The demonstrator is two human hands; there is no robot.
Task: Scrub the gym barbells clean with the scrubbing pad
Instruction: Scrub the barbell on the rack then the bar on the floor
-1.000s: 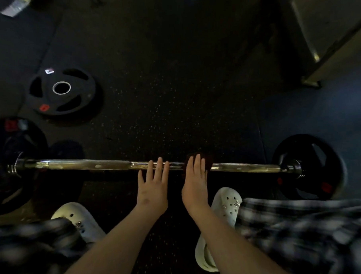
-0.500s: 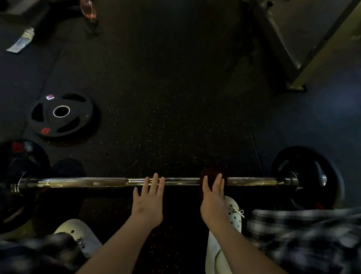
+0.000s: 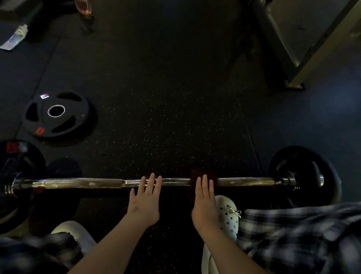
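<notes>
Barbell (image 3: 74,183) is lying flat on the dark speckled rubber floor (image 3: 163,96), running left to right right in front of the person, with a black plate on its left end (image 3: 9,165) and another on its right end (image 3: 313,172). The bar is chrome with pale smudgy spots along the left half. There's a beige metal frame (image 3: 326,43) up in the far right corner. A loose weight plate (image 3: 79,114) sits flat on the floor off to the left, well apart from the bar.

Closer in, there are two white clogs (image 3: 226,217). The left hand (image 3: 145,200) is flat, fingers straight and a bit spread, tips resting on the middle of the bar. The right hand (image 3: 204,204) is also flat, fingers straight and together, pressing a dark reddish scrubbing pad (image 3: 202,172) onto the bar just right of centre. It's pretty dim, so pad detail is hard to make out.
</notes>
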